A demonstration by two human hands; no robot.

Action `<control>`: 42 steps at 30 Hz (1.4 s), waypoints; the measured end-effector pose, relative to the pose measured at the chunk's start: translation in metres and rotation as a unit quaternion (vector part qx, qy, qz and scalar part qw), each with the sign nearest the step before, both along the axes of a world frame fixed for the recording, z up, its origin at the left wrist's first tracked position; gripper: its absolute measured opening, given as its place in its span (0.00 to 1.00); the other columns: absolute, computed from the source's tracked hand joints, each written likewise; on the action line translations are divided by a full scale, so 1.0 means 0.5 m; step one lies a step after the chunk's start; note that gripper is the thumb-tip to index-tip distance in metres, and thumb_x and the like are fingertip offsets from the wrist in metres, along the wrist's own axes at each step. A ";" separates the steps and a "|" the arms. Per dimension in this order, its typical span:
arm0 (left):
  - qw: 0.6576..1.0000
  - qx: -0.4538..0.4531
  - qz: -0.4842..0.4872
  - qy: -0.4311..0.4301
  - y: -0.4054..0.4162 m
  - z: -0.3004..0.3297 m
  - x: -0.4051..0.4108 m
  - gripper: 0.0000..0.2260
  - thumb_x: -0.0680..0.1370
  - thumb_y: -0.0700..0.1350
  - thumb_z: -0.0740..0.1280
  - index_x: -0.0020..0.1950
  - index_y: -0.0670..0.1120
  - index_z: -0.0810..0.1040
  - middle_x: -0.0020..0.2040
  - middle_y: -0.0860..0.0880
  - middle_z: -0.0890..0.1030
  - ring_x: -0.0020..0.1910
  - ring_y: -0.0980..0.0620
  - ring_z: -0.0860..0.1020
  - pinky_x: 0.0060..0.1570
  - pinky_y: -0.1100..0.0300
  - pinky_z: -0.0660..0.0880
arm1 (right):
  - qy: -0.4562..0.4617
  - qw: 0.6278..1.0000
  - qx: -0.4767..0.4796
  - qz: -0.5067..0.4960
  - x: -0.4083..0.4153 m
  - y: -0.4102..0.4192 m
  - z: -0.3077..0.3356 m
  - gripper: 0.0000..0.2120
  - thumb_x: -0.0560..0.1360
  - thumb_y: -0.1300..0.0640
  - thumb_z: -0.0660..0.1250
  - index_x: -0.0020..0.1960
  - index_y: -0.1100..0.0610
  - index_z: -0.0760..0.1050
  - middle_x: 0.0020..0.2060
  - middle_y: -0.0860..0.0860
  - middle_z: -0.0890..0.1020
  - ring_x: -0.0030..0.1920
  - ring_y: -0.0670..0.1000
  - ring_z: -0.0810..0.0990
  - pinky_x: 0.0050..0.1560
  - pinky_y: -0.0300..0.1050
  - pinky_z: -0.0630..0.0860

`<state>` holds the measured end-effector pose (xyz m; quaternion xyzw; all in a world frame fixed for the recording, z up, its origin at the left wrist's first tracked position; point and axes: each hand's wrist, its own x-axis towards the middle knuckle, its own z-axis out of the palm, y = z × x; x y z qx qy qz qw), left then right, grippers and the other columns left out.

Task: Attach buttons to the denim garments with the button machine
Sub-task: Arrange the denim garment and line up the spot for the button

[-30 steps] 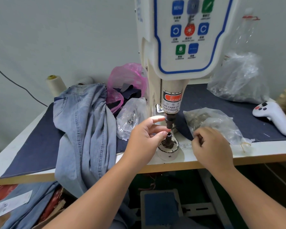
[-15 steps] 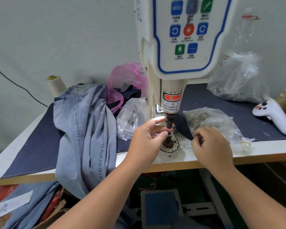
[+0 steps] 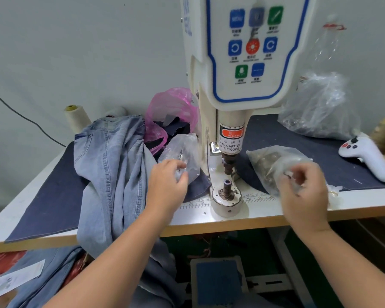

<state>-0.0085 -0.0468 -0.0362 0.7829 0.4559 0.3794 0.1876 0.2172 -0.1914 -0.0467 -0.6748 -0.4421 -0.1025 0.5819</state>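
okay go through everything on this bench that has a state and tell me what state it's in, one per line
Left hand: fingers reaching into the left clear bag, grip unclear.
Right hand: blurred, at the right clear bag, grip unclear.
Button machine: upper punch raised, lower die bare.
Denim garment: crumpled, hanging over the table edge, not under the punch.
Pink bag: open.

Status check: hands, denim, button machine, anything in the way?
Left hand at clear bag; right hand blurred at another bag. Jeans lie left of machine. Die post unobstructed.
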 end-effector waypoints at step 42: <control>0.991 0.045 0.049 0.115 0.027 -0.043 -0.001 0.07 0.80 0.49 0.61 0.47 0.48 0.76 0.50 0.54 0.73 0.52 0.54 0.67 0.51 0.61 0.63 | -0.065 0.852 -0.519 -0.007 0.060 0.020 0.091 0.06 0.82 0.58 0.60 0.50 0.52 0.74 0.44 0.49 0.78 0.44 0.50 0.76 0.39 0.45 0.70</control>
